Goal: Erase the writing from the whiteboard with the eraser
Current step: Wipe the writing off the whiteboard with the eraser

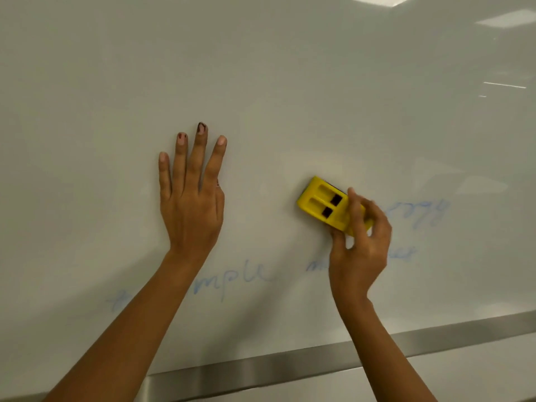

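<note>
A white whiteboard (290, 82) fills the view. Faint blue writing (240, 278) runs along its lower part, and more blue words (426, 211) show to the right, partly hidden behind my right hand. My right hand (361, 245) grips a yellow eraser (323, 204) by its lower right end and holds it flat against the board. My left hand (191, 192) lies flat on the board with fingers spread, to the left of the eraser, holding nothing. My left forearm covers part of the lower writing.
A silver metal frame (290, 364) borders the board's bottom edge, sloping up to the right. Ceiling lights (383, 0) reflect in the board's upper right.
</note>
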